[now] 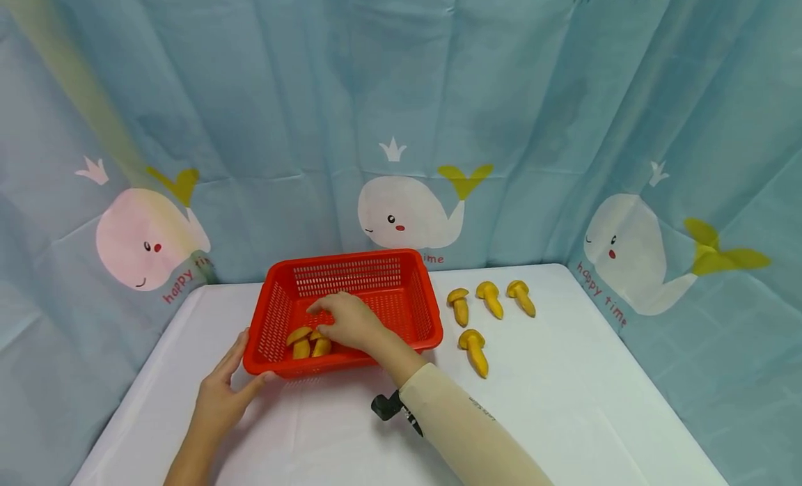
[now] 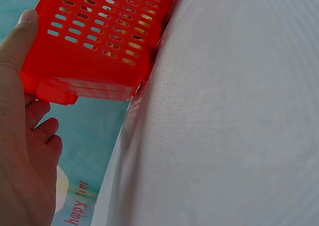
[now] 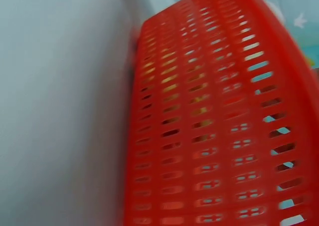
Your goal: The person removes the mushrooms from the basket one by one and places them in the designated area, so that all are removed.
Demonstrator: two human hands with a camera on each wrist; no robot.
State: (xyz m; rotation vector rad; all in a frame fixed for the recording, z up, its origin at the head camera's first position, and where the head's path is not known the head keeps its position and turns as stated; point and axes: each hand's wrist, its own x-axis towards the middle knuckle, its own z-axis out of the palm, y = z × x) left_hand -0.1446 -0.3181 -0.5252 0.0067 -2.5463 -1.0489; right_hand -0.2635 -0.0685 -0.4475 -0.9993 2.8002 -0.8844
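Blue curtain [image 1: 301, 124] with whale prints hangs behind and beside a white table [image 1: 583, 395]. On the table's far half sits a red basket [image 1: 390, 310]. The left hand [image 1: 219, 397] grips its near left corner, thumb on the near side. The right hand [image 1: 351, 322] is inside, thumb and finger apart, released, close over two yellow mushrooms [image 1: 301, 346] at the near left. Right of the basket lie four loose mushrooms [image 1: 477, 355], three far, one nearer.

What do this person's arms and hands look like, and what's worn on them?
The left hand and right hand are gloveless. The right sleeve is cream with small dark lettering; a small black device shows beside it. The left forearm is bare where visible.
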